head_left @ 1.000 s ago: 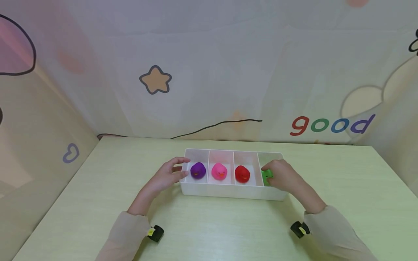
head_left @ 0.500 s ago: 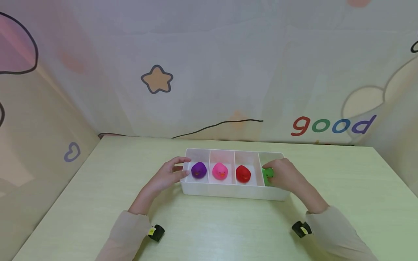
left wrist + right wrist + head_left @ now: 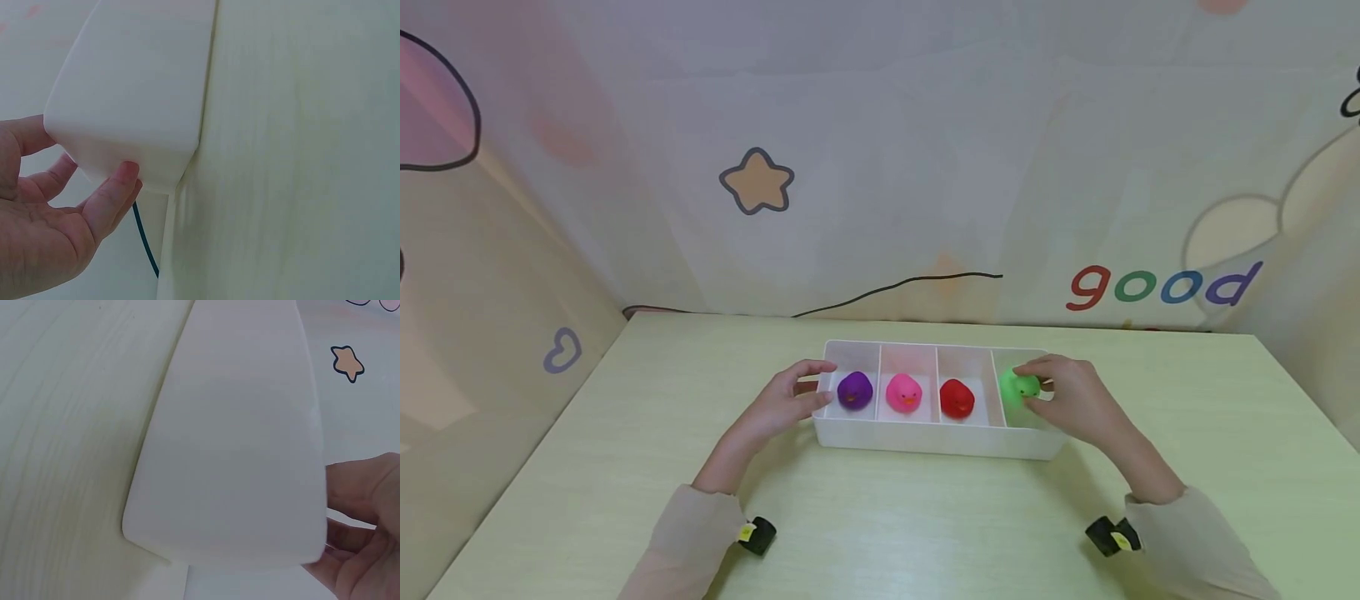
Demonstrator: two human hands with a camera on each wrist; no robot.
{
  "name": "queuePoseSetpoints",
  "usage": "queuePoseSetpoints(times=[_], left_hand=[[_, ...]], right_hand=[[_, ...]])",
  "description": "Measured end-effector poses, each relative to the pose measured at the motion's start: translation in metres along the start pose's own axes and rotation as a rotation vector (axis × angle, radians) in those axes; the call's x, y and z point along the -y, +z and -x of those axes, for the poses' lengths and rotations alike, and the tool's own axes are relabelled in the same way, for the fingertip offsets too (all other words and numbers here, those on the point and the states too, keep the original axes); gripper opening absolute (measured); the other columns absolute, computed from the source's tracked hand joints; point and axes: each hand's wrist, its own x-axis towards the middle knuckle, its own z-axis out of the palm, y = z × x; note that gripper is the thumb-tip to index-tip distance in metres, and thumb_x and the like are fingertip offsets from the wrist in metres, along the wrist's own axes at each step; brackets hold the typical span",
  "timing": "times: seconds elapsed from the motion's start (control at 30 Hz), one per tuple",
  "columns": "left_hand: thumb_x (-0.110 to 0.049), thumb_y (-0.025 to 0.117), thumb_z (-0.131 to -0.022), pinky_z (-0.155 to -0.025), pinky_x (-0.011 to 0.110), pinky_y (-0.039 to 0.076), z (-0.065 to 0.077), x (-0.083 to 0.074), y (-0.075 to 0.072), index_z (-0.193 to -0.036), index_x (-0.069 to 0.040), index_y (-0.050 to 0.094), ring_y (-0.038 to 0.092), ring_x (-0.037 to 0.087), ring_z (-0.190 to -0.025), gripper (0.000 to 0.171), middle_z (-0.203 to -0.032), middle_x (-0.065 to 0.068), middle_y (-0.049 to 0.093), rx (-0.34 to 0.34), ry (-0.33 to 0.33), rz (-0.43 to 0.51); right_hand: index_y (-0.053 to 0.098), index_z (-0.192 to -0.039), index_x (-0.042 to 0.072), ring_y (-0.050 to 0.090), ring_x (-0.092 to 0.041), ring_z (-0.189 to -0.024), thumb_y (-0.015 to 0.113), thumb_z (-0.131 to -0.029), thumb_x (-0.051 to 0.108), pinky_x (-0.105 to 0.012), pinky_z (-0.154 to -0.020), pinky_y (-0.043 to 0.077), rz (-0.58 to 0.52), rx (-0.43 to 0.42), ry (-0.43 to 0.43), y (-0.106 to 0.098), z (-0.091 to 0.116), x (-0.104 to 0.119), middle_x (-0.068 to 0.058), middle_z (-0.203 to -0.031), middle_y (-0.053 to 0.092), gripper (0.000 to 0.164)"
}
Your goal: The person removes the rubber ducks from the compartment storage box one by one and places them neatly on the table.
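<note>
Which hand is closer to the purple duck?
Left. The left hand touches the end of the tray beside the purple duck; the right hand is at the opposite end, by the green duck.

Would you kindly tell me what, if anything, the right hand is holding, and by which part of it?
The right hand pinches the green duck around its head; the exact contacts are unclear.

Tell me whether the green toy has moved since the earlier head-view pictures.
Yes. Against the white box, the green toy has shifted upward in the head view; whether lifted or pushed back, I cannot tell.
</note>
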Motion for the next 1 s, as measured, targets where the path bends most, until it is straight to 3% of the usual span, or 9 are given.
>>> queuePoseSetpoints(times=[0.47, 0.87, 1.0], left_hand=[[-0.014, 0.059, -0.087, -0.09, 0.044, 0.045, 0.001, -0.001, 0.0, -0.128, -0.009, 0.047, 0.04, 0.034, -0.124, 0.043, -0.135, 0.012, 0.041, -0.004, 0.003, -0.006], [-0.015, 0.059, -0.088, -0.091, 0.045, 0.044, 0.0, 0.0, -0.001, -0.128, -0.009, 0.047, 0.039, 0.034, -0.125, 0.043, -0.136, 0.013, 0.04, 0.0, -0.004, -0.01], [-0.014, 0.059, -0.087, -0.091, 0.045, 0.045, 0.0, 0.0, -0.001, -0.128, -0.009, 0.047, 0.04, 0.034, -0.124, 0.043, -0.136, 0.013, 0.04, 0.003, -0.001, -0.003]], right_hand=[[0.065, -0.102, -0.009, 0.065, -0.033, -0.081, 0.075, -0.067, -0.007, -0.04, -0.07, 0.053, -0.133, -0.169, -0.038, -0.025, 0.018, -0.012, -0.023, -0.099, 0.065, 0.037], [0.063, -0.107, -0.007, 0.063, -0.037, -0.085, 0.074, -0.07, -0.002, -0.009, -0.065, 0.048, -0.123, -0.191, 0.069, -0.044, 0.032, -0.025, -0.024, -0.103, 0.063, 0.039], [0.063, -0.107, -0.007, 0.063, -0.037, -0.085, 0.074, -0.07, -0.001, -0.008, -0.064, 0.047, -0.126, -0.187, 0.095, -0.045, 0.036, -0.032, -0.025, -0.104, 0.063, 0.039]])
